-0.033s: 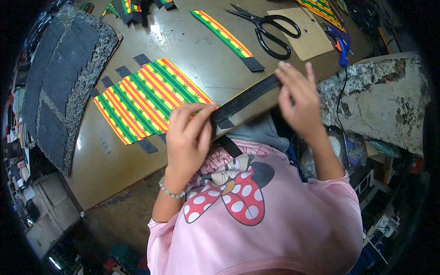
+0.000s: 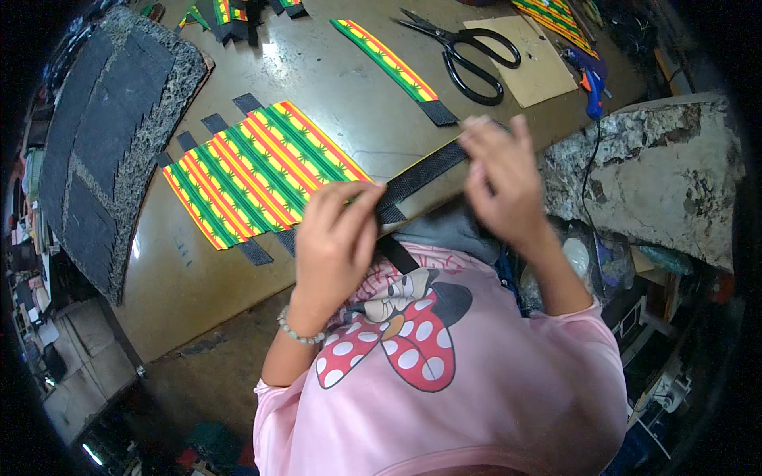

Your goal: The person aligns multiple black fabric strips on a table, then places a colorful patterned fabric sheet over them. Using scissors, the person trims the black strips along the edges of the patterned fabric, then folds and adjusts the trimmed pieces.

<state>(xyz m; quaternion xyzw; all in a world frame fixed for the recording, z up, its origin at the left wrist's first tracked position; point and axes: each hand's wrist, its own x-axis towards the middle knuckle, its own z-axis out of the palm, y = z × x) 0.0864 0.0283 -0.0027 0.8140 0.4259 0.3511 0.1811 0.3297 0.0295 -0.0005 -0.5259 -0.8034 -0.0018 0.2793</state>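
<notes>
My left hand [image 2: 337, 238] is closed, its thumb and fingertips pinching the left end of a black woven strip [image 2: 425, 173] at the table's near edge. A thin yellow edge shows along the strip's far side. Over its right end is my right hand [image 2: 508, 178], fingers apart and slightly blurred, the fingertips at the strip. Left of my left hand lies a row of striped green, yellow and red strips [image 2: 262, 174] with leaf prints, black ends sticking out. A single striped strip [image 2: 385, 59] with a black end lies farther back.
Black-handled scissors [image 2: 468, 55] lie at the back, partly over a tan card [image 2: 536, 67]. A blue glue gun [image 2: 594, 91] with a cord sits at the right edge. A rough dark slab [image 2: 111, 143] takes up the left. More striped pieces [image 2: 230, 16] lie at the far edge.
My right hand has moved a little left and nearer along the strip. My left hand, still pinching, has shifted slightly right.
</notes>
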